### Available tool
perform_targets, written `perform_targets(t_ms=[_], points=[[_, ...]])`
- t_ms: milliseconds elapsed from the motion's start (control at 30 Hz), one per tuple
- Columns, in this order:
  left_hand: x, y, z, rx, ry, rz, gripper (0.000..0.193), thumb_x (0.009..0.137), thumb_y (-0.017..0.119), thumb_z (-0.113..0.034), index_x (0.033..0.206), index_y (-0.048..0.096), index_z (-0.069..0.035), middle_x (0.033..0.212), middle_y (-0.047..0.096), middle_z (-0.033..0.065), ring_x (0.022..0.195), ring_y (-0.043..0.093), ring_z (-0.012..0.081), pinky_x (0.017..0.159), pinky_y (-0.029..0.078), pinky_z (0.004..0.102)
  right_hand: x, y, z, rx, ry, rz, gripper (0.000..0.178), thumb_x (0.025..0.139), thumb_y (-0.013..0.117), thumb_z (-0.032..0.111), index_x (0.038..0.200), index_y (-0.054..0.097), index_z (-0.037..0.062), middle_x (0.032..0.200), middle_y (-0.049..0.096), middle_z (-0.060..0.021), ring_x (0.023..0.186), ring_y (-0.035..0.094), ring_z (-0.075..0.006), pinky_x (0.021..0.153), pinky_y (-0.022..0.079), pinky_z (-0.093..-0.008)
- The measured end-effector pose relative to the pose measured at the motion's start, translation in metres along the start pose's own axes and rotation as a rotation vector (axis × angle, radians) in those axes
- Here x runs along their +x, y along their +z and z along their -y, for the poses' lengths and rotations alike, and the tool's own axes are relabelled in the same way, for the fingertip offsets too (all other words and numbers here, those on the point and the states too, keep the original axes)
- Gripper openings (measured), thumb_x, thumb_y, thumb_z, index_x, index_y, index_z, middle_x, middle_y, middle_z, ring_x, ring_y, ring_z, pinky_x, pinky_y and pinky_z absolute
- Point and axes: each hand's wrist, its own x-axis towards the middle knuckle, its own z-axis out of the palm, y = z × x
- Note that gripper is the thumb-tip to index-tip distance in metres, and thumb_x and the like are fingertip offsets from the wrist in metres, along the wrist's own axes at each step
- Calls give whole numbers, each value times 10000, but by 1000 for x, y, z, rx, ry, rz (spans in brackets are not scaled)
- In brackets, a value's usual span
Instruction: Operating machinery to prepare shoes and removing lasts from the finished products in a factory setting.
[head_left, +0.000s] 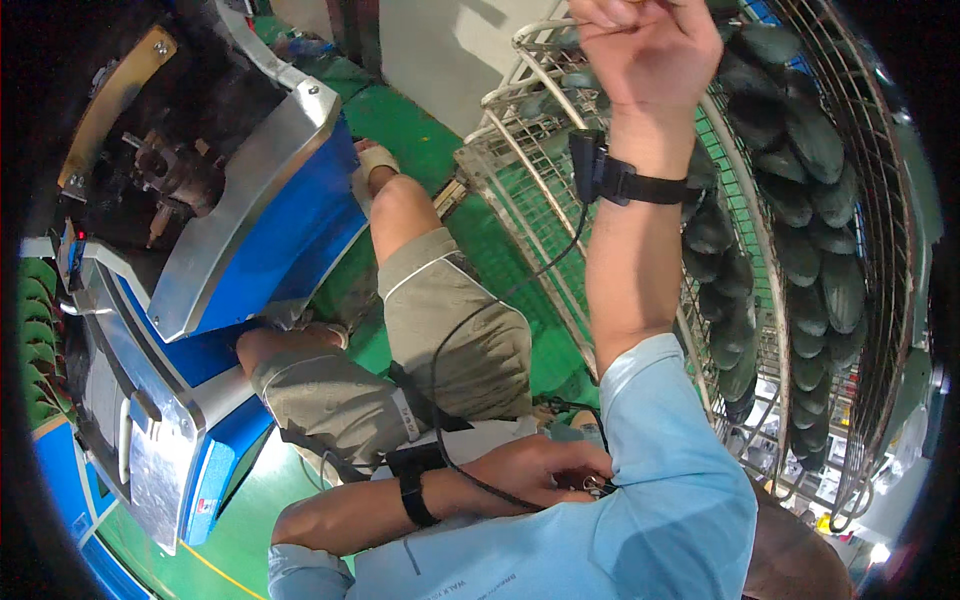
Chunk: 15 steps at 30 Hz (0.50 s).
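Machine (290,235): blue and silver, upper left of frame, with a metal fitting (180,180) in the dark opening. Panel (165,440): silver, with a pale handle (125,440), lower left. Floor (415,135): green, showing at upper centre and lower left. Shorts (460,330): olive, left of centre. Shirt (640,530): light blue, along the bottom edge.

In the way: right forearm (640,270), rising in front of the wire rack (765,245) at right of frame; cable (434,390), trailing from the right wristband (655,188) across the shorts.

Ovals (815,150): dark, in the rack, upper right to lower right; long axes mostly up and down the frame, some slanted, overlapping. Small metal item (594,486): at the left fingertips, below centre; too small to tell which way it points.

Right hand (655,50): at the top edge, palm in view, fingers bent and partly cut off; cannot tell whether pinching anything. Left hand (545,465): below centre, before the shirt, fingers curled at the item, tips partly hidden; cannot tell whether gripping.

Count: machine, one; rack, one; hands, two; wristbands, two, including the left wristband (415,495); ovals, many, in two main stacks, too overlapped to count.
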Motion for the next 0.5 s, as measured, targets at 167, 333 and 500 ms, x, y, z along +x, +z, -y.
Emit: perform_targets(t_ms=[167,333,500], points=[[-20,-23,3,219,-166,-47,506,973,711,-257,1428,555,-99,1288,667,122,1220,627,228,1010,510,365,-8,-19,-47,-164,227,-105,228,979,605,186,1059,667,-18,752,621,-49,664,528,-147,626,436,-278],[-70,-51,32,319,-265,-360,648,1004,611,-394,1524,431,-51,1476,545,177,1371,517,306,1127,414,412,-94,-16,-145,-1284,476,315,212,933,651,195,987,698,-4,862,721,-122,798,672,-226,739,532,-381],[-50,-50,61,-223,148,-318,692,1031,584,-389,1577,337,-42,1482,534,154,1318,534,244,1115,411,390,-125,-20,-213,-986,742,555,208,925,682,148,1053,705,-14,909,730,-125,861,691,-192,768,536,-352]])
